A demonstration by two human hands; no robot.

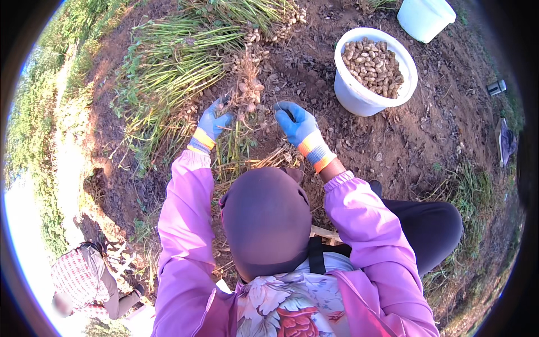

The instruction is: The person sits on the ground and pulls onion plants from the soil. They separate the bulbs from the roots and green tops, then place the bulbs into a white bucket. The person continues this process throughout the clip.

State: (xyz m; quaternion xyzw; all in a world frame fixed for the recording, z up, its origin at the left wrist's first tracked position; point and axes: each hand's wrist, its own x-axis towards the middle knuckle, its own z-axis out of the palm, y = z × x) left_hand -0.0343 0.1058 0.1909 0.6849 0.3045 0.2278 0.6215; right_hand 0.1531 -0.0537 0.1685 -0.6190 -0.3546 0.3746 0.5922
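Note:
My left hand [213,120], in a blue coated work glove, is at the peanut plant's root cluster [249,90], which carries several pods. Its thumb and fingers are apart, and whether they pinch the roots cannot be made out. On the other side of the cluster is my right hand [296,120], gloved alike, with fingers curled and a thin root strand near the fingertips. Beyond my left hand lies a heap of pulled peanut plants [181,63], pods towards the middle of the view. A white bucket [360,99] holding peanuts stands beyond my right hand.
A second white bucket [425,19] is at the upper right. A metal cup or flask [497,87] lies near the right rim. Bare stems lie on the soil just before my body. Another person [80,278] sits at the lower left. My bent knee [438,231] is at the right.

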